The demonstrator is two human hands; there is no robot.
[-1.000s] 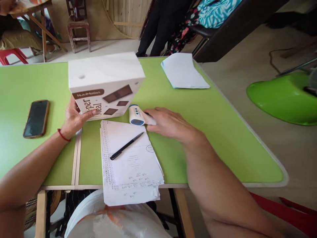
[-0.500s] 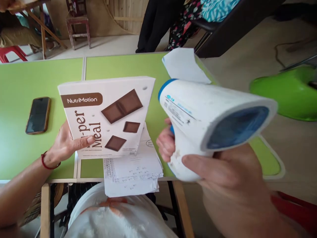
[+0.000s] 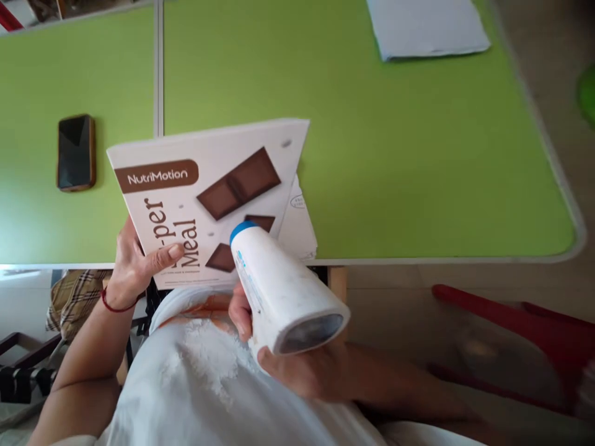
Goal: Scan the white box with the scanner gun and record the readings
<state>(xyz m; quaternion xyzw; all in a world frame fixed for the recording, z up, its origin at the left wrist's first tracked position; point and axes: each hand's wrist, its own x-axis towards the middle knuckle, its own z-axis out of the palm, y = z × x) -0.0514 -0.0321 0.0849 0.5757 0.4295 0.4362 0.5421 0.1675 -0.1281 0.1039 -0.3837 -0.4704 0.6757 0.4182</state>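
Note:
A white box [image 3: 242, 139] printed "NutriMotion" with chocolate pieces is held tilted over the table's near edge. My left hand [image 3: 139, 260] grips its lower left side, thumb on the front face and fingers hidden behind. My right hand [image 3: 297, 365] is wrapped round the handle of a white barcode scanner [image 3: 283, 285] with a blue rim. The scanner's blue end points at the box and overlaps its lower right part; whether they touch I cannot tell. Written papers [image 3: 300, 226] show partly from behind the box.
The green table [image 3: 372, 167] has a pale metal edge and a seam. A phone [image 3: 75, 152] lies on its left part, a folded white paper [image 3: 427, 28] at the far right. A red chair [image 3: 506, 322] stands on the floor at right, and a checked cloth [image 3: 77, 300] is at lower left.
My right hand has brought the scanner left and down, closer to my body and in front of the box. The box stays in my left hand. The view has tilted downward.

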